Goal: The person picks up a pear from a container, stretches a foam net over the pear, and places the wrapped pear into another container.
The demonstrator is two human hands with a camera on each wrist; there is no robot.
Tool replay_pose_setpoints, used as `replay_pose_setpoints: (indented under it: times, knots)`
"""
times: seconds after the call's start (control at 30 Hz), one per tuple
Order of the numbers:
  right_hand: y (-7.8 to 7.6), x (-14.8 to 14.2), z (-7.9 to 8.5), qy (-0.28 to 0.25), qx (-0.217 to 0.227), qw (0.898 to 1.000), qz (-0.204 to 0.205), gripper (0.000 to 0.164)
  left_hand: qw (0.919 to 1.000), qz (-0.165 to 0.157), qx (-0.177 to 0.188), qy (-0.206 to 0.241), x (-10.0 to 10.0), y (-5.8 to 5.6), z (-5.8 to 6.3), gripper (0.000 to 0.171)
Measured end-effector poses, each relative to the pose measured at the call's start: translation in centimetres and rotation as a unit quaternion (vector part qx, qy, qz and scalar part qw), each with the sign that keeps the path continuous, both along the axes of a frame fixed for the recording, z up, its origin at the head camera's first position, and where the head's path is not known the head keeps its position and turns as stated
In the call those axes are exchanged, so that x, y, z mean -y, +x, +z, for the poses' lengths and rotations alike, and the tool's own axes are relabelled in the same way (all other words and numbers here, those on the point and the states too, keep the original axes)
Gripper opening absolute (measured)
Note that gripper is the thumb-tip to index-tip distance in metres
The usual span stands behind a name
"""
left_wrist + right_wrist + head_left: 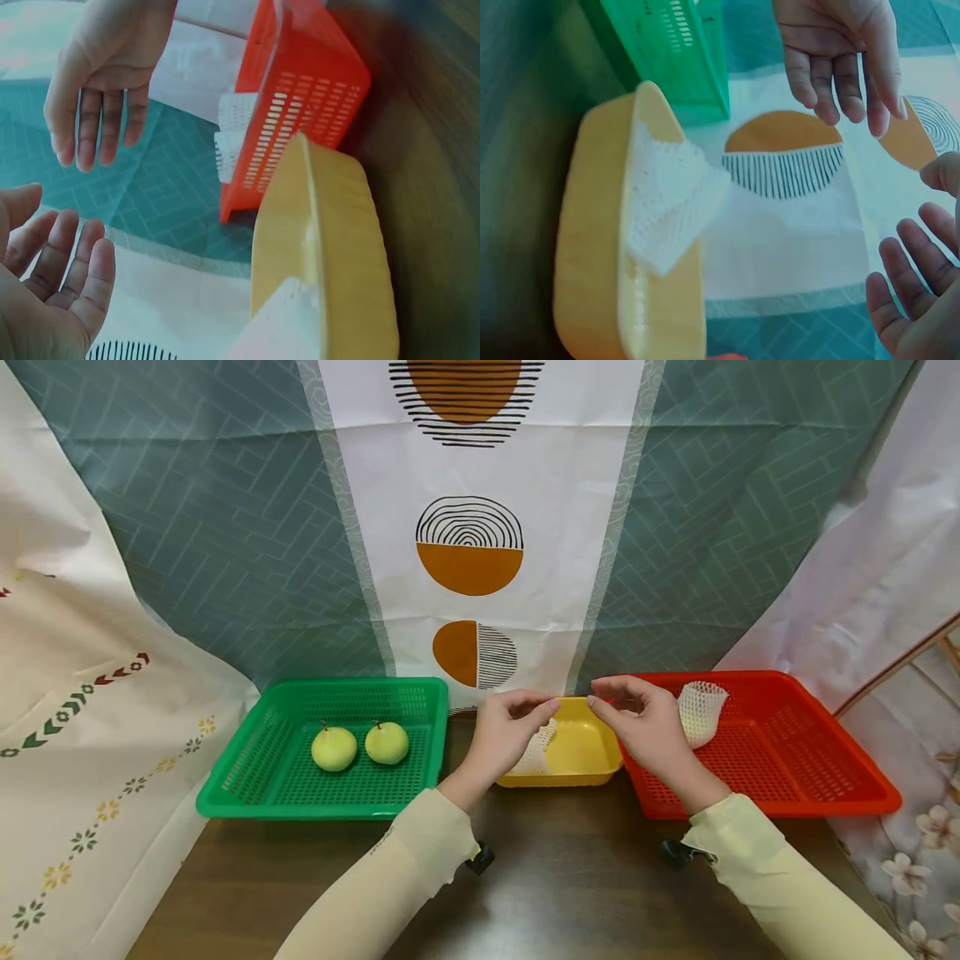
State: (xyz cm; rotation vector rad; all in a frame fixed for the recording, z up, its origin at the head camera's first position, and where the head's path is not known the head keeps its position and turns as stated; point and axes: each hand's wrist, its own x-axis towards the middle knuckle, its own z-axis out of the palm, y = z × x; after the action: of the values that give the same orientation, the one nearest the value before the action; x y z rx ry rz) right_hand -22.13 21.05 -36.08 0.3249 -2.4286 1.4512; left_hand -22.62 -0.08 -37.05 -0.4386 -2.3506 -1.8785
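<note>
Both hands hover over a yellow tray [588,745], palms turned toward each other with a gap between them. My left hand [501,737] is above the tray's left side, its fingers loosely bent with nothing in them. Facing it, my right hand [651,731] is over the border between the tray and a red basket [795,752], also holding nothing. A white foam fruit net [671,199] lies in the tray and sticks up past its rim. Another foam net [702,714] stands in the red basket beside my right hand, and more white netting shows near it in the left wrist view.
To the left, a green basket [322,810] contains two yellow-green pears, one pear [333,749] left of the other pear [387,742]. All three containers stand on a dark wooden table [555,877], with a patterned cloth [480,468] hanging behind them.
</note>
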Motion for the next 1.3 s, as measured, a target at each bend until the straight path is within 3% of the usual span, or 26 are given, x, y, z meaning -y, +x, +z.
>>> replay_pose_setpoints:
  times: [0.13,0.3,0.5,0.53,0.73,0.8,1.0,1.3]
  knots:
    - [0.8,1.1,-0.5,-0.002,0.011,1.0,0.011,0.031,0.9998,0.012,0.014,-0.011,1.3,0.7,-0.5,0.024]
    - [2.5,2.5,0.1,0.001,0.016,1.0,0.022,0.028,0.9991,0.025,0.02,-0.026,2.9,1.4,-1.3,0.023]
    - [3.2,3.7,-0.2,0.007,0.023,0.999,0.037,0.024,0.9991,0.034,0.022,-0.011,4.8,1.8,-1.7,0.018]
    - [2.9,3.7,-0.8,0.007,0.023,0.999,0.041,0.024,0.999,0.035,0.025,-0.01,5.1,1.9,-1.8,0.02]
    - [0.9,3.7,-4.1,0.002,0.027,0.998,0.06,0.028,0.9973,0.041,0.057,-0.024,6.6,3.6,0.4,0.022]
    - [0.7,4.1,-3.9,0.006,0.027,0.998,0.06,0.027,0.9971,0.044,0.061,-0.016,7.5,3.5,0.4,0.021]
    - [-0.1,6.1,-2.5,-0.003,0.009,0.997,0.08,0.028,0.9956,0.085,0.038,-0.01,12.2,2.7,-0.7,0.03]
    - [-1.5,10.3,-0.7,-0.042,-0.002,0.991,0.124,0.025,0.984,0.175,0.03,-0.017,20.9,3.7,1.4,0.036]
